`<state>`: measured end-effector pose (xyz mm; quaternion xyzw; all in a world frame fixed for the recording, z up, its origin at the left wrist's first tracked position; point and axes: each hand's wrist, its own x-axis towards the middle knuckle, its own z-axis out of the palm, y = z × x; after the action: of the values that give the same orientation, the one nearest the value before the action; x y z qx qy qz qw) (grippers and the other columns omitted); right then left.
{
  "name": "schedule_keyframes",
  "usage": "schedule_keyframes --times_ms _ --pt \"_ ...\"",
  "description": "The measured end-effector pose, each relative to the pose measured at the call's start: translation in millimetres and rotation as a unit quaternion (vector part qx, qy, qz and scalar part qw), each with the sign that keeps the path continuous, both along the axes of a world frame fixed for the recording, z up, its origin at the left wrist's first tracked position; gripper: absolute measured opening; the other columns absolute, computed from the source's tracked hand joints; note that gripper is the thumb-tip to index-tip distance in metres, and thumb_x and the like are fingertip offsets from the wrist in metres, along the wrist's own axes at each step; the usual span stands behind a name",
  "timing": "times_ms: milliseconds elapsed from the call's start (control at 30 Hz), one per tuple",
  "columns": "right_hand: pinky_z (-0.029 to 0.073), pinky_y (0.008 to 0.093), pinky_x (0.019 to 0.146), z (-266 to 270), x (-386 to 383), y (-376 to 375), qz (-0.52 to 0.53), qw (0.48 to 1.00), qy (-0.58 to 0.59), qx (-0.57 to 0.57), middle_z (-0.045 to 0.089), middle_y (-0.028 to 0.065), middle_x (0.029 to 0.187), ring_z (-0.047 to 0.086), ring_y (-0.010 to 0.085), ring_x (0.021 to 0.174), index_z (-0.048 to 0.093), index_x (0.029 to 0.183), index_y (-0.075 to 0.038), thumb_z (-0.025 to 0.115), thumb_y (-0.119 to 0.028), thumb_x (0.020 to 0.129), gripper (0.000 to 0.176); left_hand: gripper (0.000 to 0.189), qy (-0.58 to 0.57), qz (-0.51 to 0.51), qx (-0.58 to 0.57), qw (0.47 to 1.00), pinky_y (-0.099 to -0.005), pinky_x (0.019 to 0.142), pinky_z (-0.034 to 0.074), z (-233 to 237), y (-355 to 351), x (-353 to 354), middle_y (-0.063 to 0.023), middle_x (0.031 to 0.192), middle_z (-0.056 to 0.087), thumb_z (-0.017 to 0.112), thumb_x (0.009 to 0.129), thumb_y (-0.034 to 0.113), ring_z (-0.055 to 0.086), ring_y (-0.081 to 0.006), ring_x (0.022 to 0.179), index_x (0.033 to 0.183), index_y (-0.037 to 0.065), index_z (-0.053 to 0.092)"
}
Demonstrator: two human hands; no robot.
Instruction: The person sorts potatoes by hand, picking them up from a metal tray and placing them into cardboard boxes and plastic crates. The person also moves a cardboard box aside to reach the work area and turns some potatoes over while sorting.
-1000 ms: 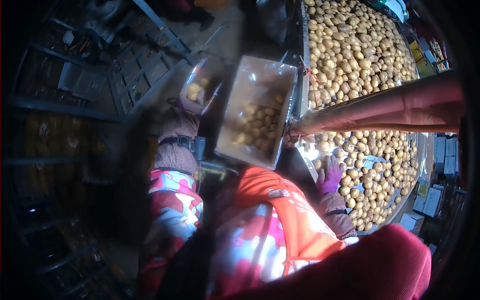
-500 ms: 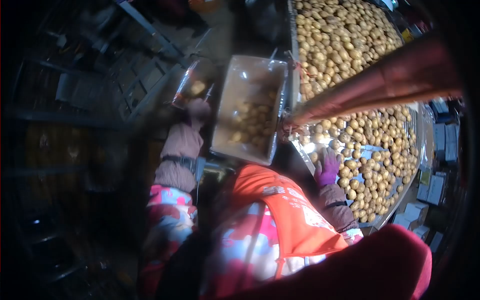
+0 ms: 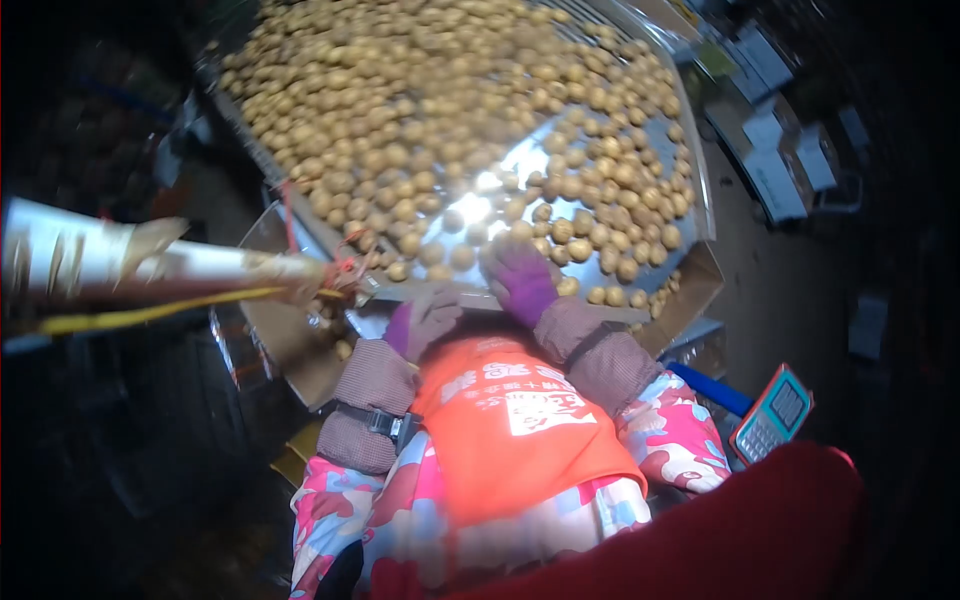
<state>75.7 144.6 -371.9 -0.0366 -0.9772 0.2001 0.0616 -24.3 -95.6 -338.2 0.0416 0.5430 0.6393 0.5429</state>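
Note:
Many round, yellow-brown potatoes (image 3: 380, 100) cover a shiny metal table (image 3: 528, 155). My right hand (image 3: 520, 275), in a purple and grey glove, reaches over the table's near edge beside the closest potatoes; its fingers are blurred. Close to the front of my orange apron (image 3: 520, 400), my left hand (image 3: 427, 318) is at the table edge in a similar glove, palm side hidden. Whether either hand holds a potato cannot be made out.
A pole (image 3: 150, 255) with a yellow strap crosses the left side. Below its end stands a cardboard box (image 3: 290, 345). At the right are a calculator (image 3: 773, 415) and white cartons (image 3: 775, 185).
The view has swung right, so the potato table now fills the top middle. My left hand has come from beyond the lined box to the table edge, nearer my right hand.

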Motion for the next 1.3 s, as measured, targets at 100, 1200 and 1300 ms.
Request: schedule_keyframes --times_ms 100,1200,1300 --pt "0.024 0.0576 0.109 7 39 32 -0.069 0.981 -0.179 -0.020 0.052 0.0137 0.131 0.042 0.0350 0.128 0.056 0.126 -0.010 0.057 -0.031 0.085 0.046 0.053 0.018 0.017 -0.039 0.999 -0.0307 0.088 0.052 -15 20 -1 -0.0134 0.127 0.057 0.052 0.097 0.031 0.061 -0.0212 0.107 0.140 0.003 0.041" --pt "0.016 0.0626 0.114 -12 116 114 -0.151 0.977 -0.148 0.034 0.032 0.0198 0.152 0.024 0.0457 0.141 0.047 0.142 -0.018 0.062 -0.037 0.084 0.063 0.068 -0.088 0.130 -0.247 0.956 -0.0288 0.056 0.051 -48 49 -27 -0.0139 0.111 0.069 0.040 0.096 0.061 0.068 -0.0207 0.073 0.131 0.004 0.052" --pt "0.020 0.0615 0.113 -2 83 152 -0.100 0.991 -0.074 0.040 0.035 0.0189 0.150 0.026 0.0439 0.141 0.050 0.139 -0.017 0.061 -0.037 0.085 0.059 0.068 -0.079 0.134 -0.250 0.956 -0.0293 0.054 0.051 -52 46 -27 -0.0135 0.109 0.070 0.042 0.095 0.061 0.067 -0.0207 0.072 0.130 0.004 0.053"
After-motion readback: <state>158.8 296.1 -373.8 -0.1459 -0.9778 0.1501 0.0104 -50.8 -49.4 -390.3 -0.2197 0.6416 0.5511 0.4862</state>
